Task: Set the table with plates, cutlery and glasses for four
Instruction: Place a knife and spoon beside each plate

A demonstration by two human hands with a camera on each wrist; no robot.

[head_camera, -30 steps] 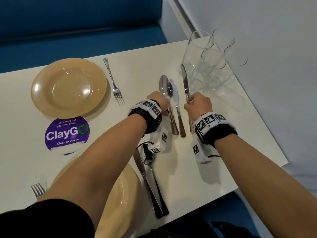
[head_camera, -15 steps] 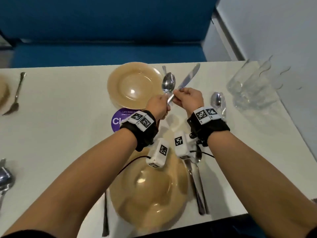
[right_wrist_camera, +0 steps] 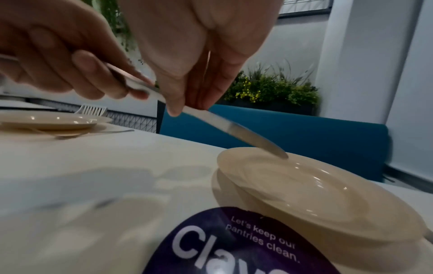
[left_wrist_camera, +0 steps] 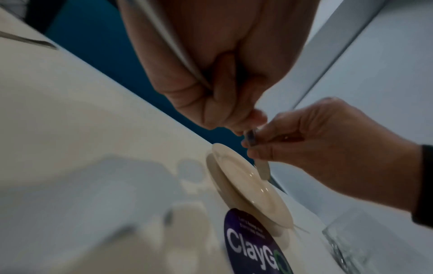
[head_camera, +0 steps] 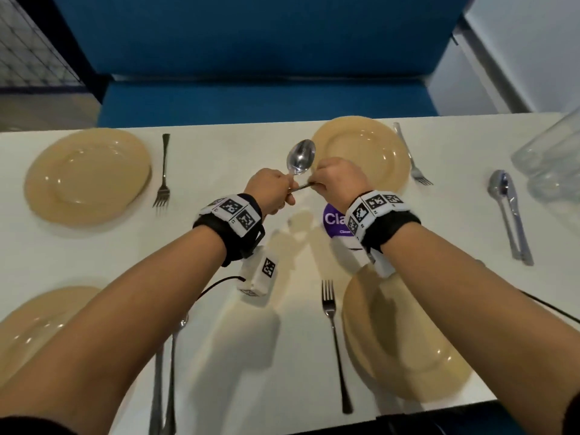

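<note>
A spoon [head_camera: 300, 157] and a table knife [right_wrist_camera: 236, 132] are held above the white bench [head_camera: 94, 246], between the two far place settings. The left hand [head_camera: 272, 190] has its grip closed round the spoon's handle, bowl raised and pointing away from the person; the right hand [head_camera: 339, 181] pinches the knife by its handle — the blade slants down with its tip over the near rim of the far right plate [head_camera: 361, 152], seen clearly in the right wrist view. The two hands are just beside each other, fingertips nearly touching.

Four tan plates sit on the bench: the far left plate [head_camera: 88, 174] with a fork [head_camera: 163, 171] to its right, the far right plate with another fork [head_camera: 411, 155] on its right, a near right plate [head_camera: 405, 340] with a fork [head_camera: 334, 340] to its left, and a near left plate [head_camera: 28, 321] partly under the left forearm. A second spoon and knife pair [head_camera: 510, 215] lies at the right — near a cluster of clear glasses [head_camera: 552, 164] at the frame's edge. A purple round sticker [right_wrist_camera: 234, 244] lies on the bench below the right wrist.
</note>
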